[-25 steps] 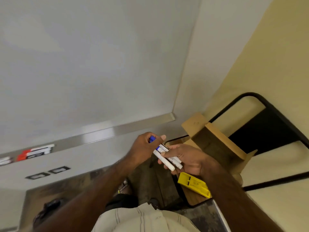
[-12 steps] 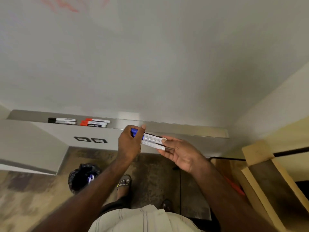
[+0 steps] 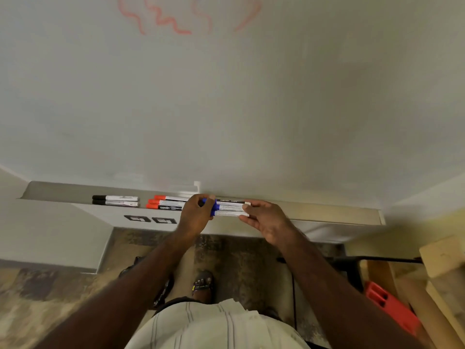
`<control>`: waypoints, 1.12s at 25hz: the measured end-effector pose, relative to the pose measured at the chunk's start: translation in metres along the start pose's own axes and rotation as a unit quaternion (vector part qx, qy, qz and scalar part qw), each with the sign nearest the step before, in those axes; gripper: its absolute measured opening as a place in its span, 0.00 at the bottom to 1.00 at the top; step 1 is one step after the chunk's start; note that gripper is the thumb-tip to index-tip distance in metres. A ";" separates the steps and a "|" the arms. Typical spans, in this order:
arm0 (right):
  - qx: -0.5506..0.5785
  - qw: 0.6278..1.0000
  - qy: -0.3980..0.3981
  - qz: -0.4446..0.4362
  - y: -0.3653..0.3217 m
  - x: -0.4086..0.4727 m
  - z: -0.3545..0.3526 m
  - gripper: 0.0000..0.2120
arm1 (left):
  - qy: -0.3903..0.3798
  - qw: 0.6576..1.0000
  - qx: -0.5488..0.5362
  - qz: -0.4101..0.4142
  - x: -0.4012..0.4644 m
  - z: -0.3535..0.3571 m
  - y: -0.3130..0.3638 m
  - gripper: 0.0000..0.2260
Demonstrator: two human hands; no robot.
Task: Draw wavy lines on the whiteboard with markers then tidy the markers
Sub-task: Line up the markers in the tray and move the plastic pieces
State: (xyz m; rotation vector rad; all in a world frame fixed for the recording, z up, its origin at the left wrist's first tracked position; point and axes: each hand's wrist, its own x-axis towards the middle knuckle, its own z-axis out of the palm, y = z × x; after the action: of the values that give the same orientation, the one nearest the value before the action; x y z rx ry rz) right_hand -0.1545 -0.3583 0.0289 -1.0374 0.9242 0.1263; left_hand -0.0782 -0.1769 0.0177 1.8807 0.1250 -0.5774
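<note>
Blue markers (image 3: 227, 209), bundle, centre frame, at marker tray (image 3: 327, 212).
Left hand (image 3: 195, 217) grips capped ends; right hand (image 3: 266, 219) pinches opposite ends, fingers curled.

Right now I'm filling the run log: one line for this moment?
phase: tidying | left hand and right hand: hold blue markers at tray | red, black markers: in tray

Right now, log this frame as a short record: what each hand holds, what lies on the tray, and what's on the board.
left hand: grips the capped ends of the bundled blue-capped white markers
right hand: pinches the bundle's other end
metal whiteboard tray: two black-capped markers at left, three red-capped markers beside them
bundle position: just above the tray, right of the red ones
whiteboard: red wavy lines at top
</note>
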 end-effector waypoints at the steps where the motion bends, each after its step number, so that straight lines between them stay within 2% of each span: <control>1: 0.004 1.000 0.003 0.007 0.001 0.007 0.003 0.08 | -0.011 1.000 -0.012 -0.014 0.008 -0.004 -0.002 0.09; 7: 0.010 0.999 0.035 0.022 0.008 0.042 0.019 0.09 | -0.041 0.998 0.009 -0.048 0.039 -0.031 -0.007 0.12; 11: -0.019 0.998 0.053 0.021 0.009 0.052 0.025 0.11 | -0.072 0.994 -0.017 -0.078 0.044 -0.033 -0.003 0.12; 14: -0.068 0.995 0.076 0.005 0.010 0.056 0.030 0.06 | -0.085 0.993 -0.005 -0.083 0.046 -0.033 -0.002 0.11; 17: -0.149 0.983 0.107 -0.021 0.015 0.062 0.031 0.06 | -0.090 0.992 -0.013 -0.089 0.043 -0.032 0.001 0.11; 19: -0.259 0.958 0.117 -0.047 0.014 0.061 0.033 0.08 | -0.092 0.992 -0.009 -0.087 0.042 -0.032 0.001 0.10; 22: -0.462 0.872 0.119 -0.107 0.009 0.057 0.035 0.07 | -0.105 0.991 -0.023 -0.085 0.040 -0.034 0.002 0.11; 24: -0.520 0.835 0.129 -0.124 0.007 0.054 0.037 0.06 | -0.107 0.990 -0.024 -0.085 0.041 -0.035 0.002 0.12; 26: -0.525 0.829 0.151 -0.121 0.008 0.055 0.035 0.09 | -0.106 0.991 -0.019 -0.085 0.039 -0.035 0.006 0.13; 28: -0.505 0.842 0.149 -0.118 0.008 0.056 0.033 0.08 | -0.105 0.991 -0.019 -0.084 0.040 -0.035 0.006 0.13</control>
State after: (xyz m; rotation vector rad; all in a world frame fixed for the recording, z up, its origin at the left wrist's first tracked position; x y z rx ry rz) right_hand -0.1034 -0.3459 -0.0105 -2.1999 1.0038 0.2655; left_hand -0.0294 -0.1551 0.0148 1.7705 0.1564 -0.8783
